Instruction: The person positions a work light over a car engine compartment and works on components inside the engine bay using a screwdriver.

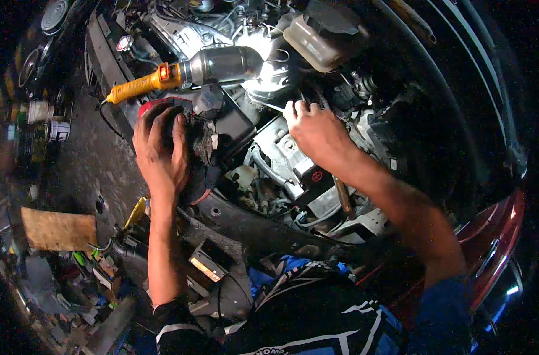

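My left hand [162, 139] rests at the front edge of a car's engine bay, its fingers spread and bent over a dark, worn bundle [203, 139] with red at its edge. What lies under the palm is hidden. My right hand [316, 131] is closed above the car battery [287, 148], close to the lit area. A thin, pale metal bar [270, 106] runs from the fist toward the engine; its far end is lost in glare. Beyond my hands lies a work lamp [225, 64] with a yellow handle, switched on and shining on the engine parts.
A translucent fluid tank [325, 41] stands at the far right of the bay. A wooden-handled tool [342, 198] leans beside the battery. On the floor at left are a brown board [59, 229], scattered tools and several tubs [59, 131]. The red car body [499, 234] curves around the right.
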